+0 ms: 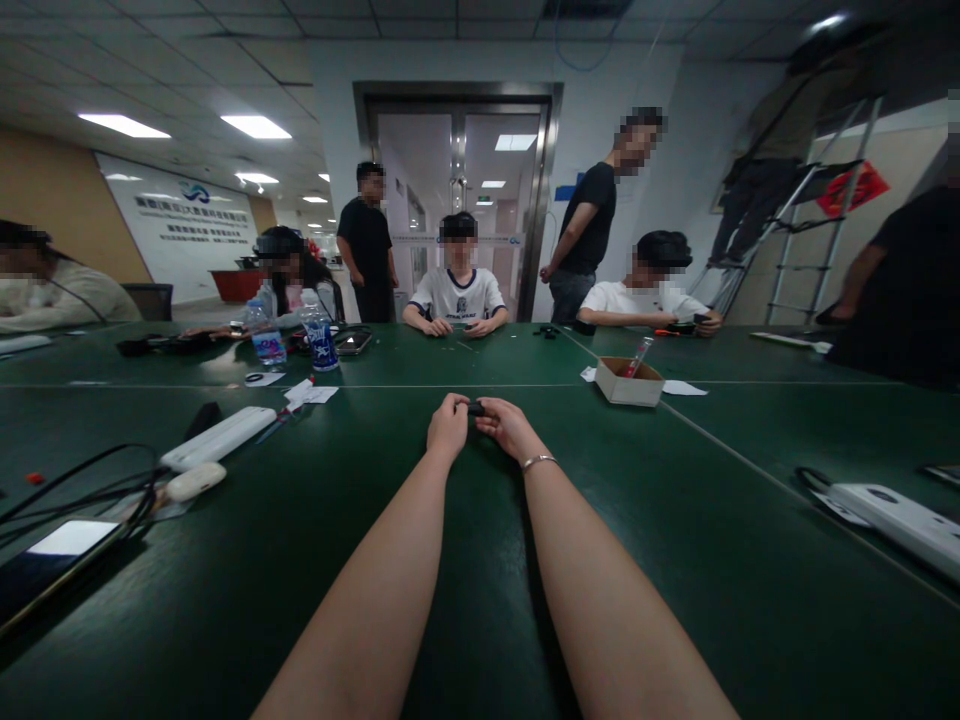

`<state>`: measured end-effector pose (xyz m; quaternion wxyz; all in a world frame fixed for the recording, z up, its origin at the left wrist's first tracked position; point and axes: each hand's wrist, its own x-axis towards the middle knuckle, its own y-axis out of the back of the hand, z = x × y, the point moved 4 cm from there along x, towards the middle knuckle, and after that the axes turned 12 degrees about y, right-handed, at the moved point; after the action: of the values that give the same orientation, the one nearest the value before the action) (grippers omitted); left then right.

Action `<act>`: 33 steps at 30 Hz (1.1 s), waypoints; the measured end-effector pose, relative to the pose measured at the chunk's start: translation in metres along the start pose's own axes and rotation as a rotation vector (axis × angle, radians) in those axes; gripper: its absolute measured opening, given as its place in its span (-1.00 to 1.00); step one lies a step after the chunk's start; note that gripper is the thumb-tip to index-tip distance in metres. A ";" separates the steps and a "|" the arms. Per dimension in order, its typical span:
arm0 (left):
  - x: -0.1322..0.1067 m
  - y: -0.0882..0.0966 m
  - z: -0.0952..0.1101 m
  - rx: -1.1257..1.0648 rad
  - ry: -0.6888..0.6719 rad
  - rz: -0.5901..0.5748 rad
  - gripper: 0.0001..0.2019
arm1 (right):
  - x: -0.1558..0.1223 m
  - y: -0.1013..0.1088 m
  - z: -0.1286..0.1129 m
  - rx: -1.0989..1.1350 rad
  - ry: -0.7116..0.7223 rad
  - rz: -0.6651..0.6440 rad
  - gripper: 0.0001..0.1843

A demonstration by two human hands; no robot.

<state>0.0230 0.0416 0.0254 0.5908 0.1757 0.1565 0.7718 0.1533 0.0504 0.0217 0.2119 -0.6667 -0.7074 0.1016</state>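
Observation:
Both my arms reach forward over the dark green table [480, 560]. My left hand [447, 427] and my right hand [508, 425] meet at the fingertips, both pinched on a small black part [476, 408] held between them just above the table. A thin bracelet [538, 461] circles my right wrist. The part is too small to make out in detail.
A small cardboard box [628, 381] with a tube in it stands ahead right. White power strips lie at the left [217, 437] and right [896, 515]. A phone [56, 560] and cables lie near left. Water bottles [321, 338] stand farther back. Several people sit or stand around; one is on a ladder [817, 205].

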 end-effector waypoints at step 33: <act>-0.001 0.001 0.003 -0.002 -0.018 0.019 -0.73 | -0.004 -0.002 -0.004 0.025 0.001 0.034 -0.87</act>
<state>0.0235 0.0403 0.0283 0.5851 0.1836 0.1485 0.7758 0.1531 0.0458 0.0260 0.2185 -0.6761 -0.6944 0.1138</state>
